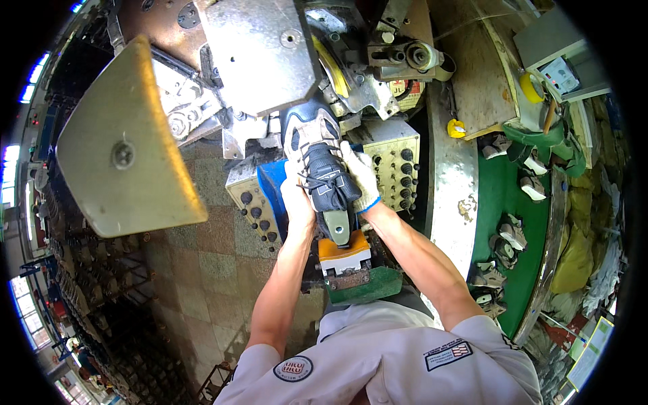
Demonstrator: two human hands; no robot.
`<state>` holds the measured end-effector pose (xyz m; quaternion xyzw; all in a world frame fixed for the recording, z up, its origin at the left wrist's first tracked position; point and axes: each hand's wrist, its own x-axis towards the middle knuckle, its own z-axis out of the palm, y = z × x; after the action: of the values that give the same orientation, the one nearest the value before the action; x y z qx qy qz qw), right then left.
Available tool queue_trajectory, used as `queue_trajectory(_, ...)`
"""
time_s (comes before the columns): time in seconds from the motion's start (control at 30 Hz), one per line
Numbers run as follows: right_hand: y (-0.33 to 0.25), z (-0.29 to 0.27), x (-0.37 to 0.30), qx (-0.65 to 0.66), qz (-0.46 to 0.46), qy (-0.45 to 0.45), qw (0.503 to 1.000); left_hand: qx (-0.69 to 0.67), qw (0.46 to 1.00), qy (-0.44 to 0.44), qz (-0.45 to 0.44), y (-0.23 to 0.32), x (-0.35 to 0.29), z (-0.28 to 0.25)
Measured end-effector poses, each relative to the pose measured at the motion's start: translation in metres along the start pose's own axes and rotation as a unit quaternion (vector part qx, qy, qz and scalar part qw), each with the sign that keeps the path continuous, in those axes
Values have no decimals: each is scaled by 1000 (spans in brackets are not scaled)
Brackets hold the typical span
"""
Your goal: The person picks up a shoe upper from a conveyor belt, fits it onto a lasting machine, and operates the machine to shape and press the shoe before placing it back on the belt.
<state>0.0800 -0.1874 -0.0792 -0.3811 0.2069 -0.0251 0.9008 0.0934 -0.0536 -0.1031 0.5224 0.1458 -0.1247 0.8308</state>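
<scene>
A grey and black laced shoe upper [321, 152] sits on a shoe last [337, 227], whose grey-green heel end points toward me. Its toe reaches in under a metal plate [260, 57] of the machine, so the tip is hidden. My left hand [297, 199] wraps the shoe's left side. On the other side my right hand [361, 177], in a white glove with a blue cuff, grips it too. Just below the last's heel end stands an orange-topped pad [343, 248] on a metal block.
Two panels of black knobs [405, 169] flank the shoe. A large pale guard [125, 148] hangs at left. On the right, a green conveyor belt [503, 202] carries several shoes beyond a metal ledge [453, 202]. A yellow tape roll [531, 88] hangs at upper right.
</scene>
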Motion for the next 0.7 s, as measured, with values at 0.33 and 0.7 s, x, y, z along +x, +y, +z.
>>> queue_trajectory(0.33,-3,-2,3,-33,-39,27,998,-66,998,-17,-8,21,-18,26)
queue_trajectory(0.7,-50,-185,-142,-123,-85,-12,989,387,903,185,-17,-110,-121,-116)
